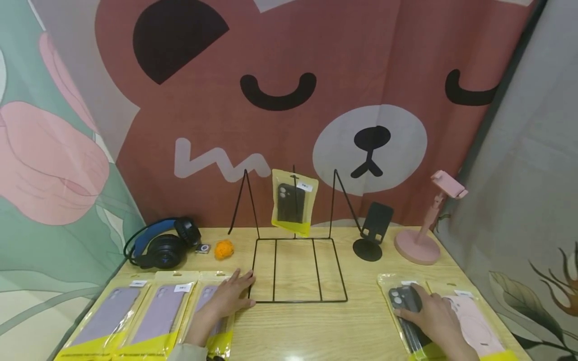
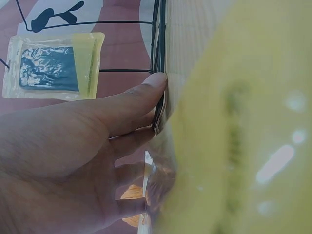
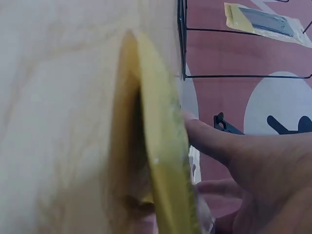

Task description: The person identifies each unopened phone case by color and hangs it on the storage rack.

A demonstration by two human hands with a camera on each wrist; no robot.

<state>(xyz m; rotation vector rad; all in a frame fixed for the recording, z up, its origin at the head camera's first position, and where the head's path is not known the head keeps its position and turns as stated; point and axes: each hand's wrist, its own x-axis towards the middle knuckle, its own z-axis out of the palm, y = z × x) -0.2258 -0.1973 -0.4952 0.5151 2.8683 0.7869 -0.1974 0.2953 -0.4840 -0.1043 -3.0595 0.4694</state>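
Gripping, right hand: fingers curled over the black-case packet, thumb set opposite; how firm the pinch is, I cannot tell.

Item, that packet: at the right side of the table, directly under the right hand, its near yellow end raised off the wood in the right wrist view. Long axis: slanting, far end leaning toward the table's middle, near end toward the person's right.

Item, wire rack: at centre, to the left of the right hand; its upright part lies left and beyond. The right hand alone is near the packet; the left is well apart from it.

Item, left hand: fingers spread and extended, tips touching the rack's left side rod, holding nothing.

Item, hanging packet: black case, upright at the rack's middle rod.

Item, pink-case packet: just right of the black one, partly behind the right hand.

Item, three purple-case packets: side by side at left.

Sundries: headphones, orange object, black stand, pink stand.
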